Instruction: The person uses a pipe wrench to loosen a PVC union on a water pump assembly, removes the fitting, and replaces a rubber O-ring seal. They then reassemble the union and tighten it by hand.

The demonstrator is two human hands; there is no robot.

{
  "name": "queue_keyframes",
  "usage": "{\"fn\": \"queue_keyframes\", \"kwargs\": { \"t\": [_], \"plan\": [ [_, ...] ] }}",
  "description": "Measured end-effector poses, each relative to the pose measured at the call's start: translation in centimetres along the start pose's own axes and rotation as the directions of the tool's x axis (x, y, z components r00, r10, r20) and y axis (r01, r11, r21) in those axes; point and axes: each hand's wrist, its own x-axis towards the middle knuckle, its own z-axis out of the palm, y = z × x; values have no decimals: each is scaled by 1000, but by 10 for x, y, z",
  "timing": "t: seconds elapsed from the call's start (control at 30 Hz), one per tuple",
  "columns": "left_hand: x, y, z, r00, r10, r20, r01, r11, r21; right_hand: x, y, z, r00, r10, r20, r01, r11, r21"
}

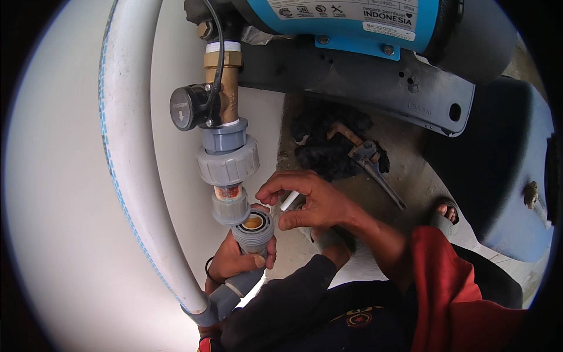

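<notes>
Grey threaded pipe fitting: open end up, brass-coloured inside, just below grey union nut hanging from brass valve. Left hand: fingers wrapped around fitting's stem. Right hand: fingers pinching small white roll, just right of fitting mouth. White pipe: curves down left side, joins grey elbow. Blue pump: above, on dark base plate. Pipe wrench: on floor beyond hands, against black clump.
</notes>
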Motion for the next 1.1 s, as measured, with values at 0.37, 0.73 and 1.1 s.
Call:
{"fn": "queue_keyframes", "kwargs": {
  "t": [0.37, 0.73, 1.1],
  "plan": [
    [6, -8, 22, 999, -48, 24, 49, 998, -39, 0, -14, -18, 985, -62, 163, 66, 998, -16],
    [-7, -2, 28, 999, -44, -6, 44, 999, -20, 1, -28, -7, 977, -120, 176, 137, 987, -87],
    [-45, 2, 19, 999, 41, -35, -44, 996, -74, 1, -48, 35, 977, -194, 87, 203, 972, -116]
  ]
}}
